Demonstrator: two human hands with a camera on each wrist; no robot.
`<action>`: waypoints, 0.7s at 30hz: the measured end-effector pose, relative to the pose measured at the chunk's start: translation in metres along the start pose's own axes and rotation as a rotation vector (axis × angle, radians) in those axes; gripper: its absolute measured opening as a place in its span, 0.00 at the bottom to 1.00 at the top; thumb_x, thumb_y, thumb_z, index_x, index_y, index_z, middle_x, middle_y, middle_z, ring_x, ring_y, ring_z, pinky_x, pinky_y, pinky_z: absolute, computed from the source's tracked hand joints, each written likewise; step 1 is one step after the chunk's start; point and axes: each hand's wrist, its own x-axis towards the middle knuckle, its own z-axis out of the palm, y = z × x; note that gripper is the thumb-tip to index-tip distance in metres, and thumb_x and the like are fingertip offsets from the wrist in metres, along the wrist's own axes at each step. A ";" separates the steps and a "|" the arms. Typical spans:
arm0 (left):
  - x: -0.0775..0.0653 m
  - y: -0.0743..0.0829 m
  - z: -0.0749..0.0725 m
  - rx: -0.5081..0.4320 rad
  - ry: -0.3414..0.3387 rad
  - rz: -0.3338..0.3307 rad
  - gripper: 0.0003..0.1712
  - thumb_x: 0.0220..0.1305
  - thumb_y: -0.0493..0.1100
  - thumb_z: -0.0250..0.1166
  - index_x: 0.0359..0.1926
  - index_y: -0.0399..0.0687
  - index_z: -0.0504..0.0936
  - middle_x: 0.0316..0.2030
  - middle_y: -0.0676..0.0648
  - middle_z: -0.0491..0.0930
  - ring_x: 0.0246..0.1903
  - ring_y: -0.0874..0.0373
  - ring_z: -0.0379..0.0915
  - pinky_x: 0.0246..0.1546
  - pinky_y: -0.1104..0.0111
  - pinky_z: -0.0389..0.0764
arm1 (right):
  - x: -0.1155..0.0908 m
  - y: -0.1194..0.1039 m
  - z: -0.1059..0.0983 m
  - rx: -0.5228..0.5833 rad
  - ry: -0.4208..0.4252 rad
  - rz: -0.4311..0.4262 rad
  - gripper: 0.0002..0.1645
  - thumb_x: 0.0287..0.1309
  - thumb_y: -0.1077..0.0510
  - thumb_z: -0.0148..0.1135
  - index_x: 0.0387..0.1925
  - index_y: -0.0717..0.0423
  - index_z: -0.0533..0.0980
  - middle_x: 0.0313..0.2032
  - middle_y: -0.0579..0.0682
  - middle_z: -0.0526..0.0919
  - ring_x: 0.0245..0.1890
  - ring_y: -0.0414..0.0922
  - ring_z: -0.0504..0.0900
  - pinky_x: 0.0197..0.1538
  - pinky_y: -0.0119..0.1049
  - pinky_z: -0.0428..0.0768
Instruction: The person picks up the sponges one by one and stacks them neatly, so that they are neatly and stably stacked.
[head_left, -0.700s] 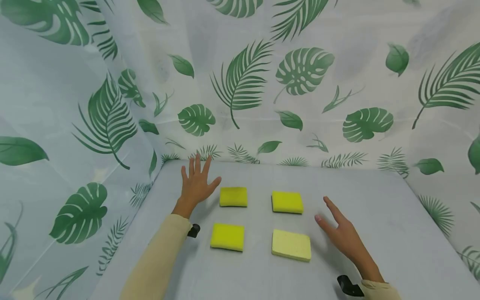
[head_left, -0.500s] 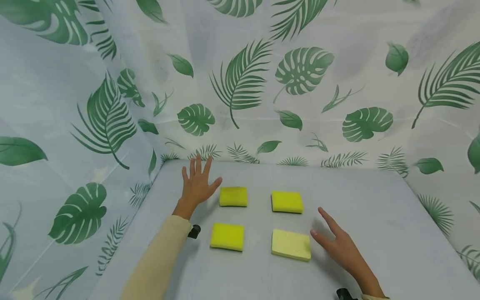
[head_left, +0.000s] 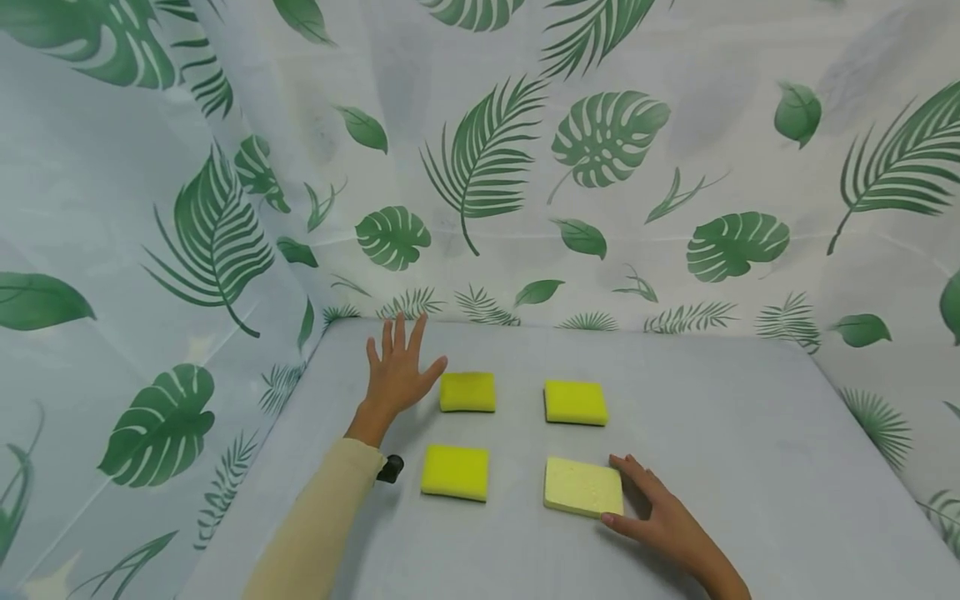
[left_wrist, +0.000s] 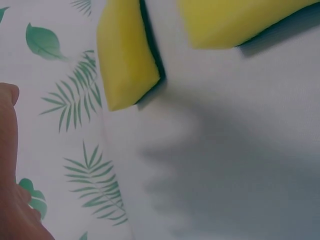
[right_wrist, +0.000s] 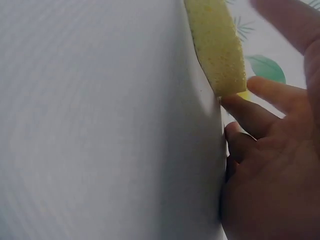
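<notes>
A pale yellow sponge (head_left: 581,486) lies flat at the near right of the group. My right hand (head_left: 663,525) is at its right end, the thumb by the near corner and the fingers by the far one. In the right wrist view, the right hand (right_wrist: 280,150) has fingertips right at the end of the pale sponge (right_wrist: 217,47), with the thumb apart from it. My left hand (head_left: 397,375) is held with fingers spread, left of the far-left bright yellow sponge (head_left: 467,392), holding nothing. The left wrist view shows dark undersides on two yellow sponges (left_wrist: 127,55).
Two more bright yellow sponges lie on the white table (head_left: 720,400): one far right (head_left: 575,402), one near left (head_left: 454,472). White sheeting (head_left: 495,283) with green leaf prints rises behind the table and along both sides.
My right hand has moved toward me and left, from beside the sponges to the right end of the pale one. The left hand has barely shifted; the sponges have not moved.
</notes>
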 end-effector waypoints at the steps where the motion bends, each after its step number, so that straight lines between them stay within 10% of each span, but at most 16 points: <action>1: -0.001 0.000 0.000 -0.008 0.005 0.000 0.52 0.78 0.67 0.57 0.88 0.55 0.43 0.84 0.32 0.38 0.83 0.34 0.29 0.75 0.30 0.33 | 0.000 0.001 0.000 0.003 -0.011 0.003 0.59 0.59 0.35 0.78 0.82 0.54 0.62 0.80 0.71 0.53 0.78 0.79 0.46 0.70 0.80 0.55; 21: -0.031 0.001 0.004 -0.131 -0.022 -0.004 0.52 0.78 0.66 0.60 0.88 0.53 0.46 0.84 0.34 0.46 0.82 0.33 0.37 0.75 0.29 0.38 | 0.001 0.006 0.004 -0.029 0.046 -0.060 0.53 0.56 0.38 0.81 0.77 0.54 0.69 0.78 0.73 0.59 0.75 0.81 0.52 0.68 0.81 0.59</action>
